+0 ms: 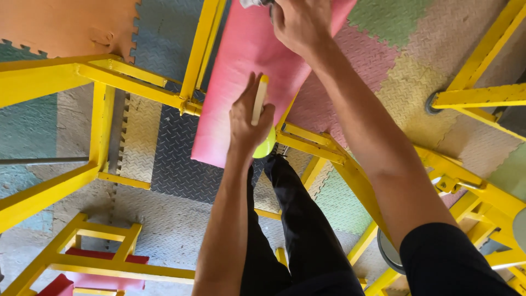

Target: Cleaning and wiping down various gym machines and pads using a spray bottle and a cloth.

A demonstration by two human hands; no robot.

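Observation:
A long pink board [241, 71] lies across a yellow metal frame [137, 85]. My left hand [247, 121] rests on the board's near end and holds a brush with a pale wooden handle [259, 98] and a yellow-green head below the palm. My right hand [300, 23] presses on the board's far end at the top of the view, closed over a small grey object that is mostly cut off by the frame edge.
Yellow frame bars run left, right [476, 97] and below the board. The floor is covered in interlocking foam mats [394, 66] in orange, grey, green and pink. A red board [104, 280] lies in a frame at bottom left. My dark trouser legs [296, 219] stand below.

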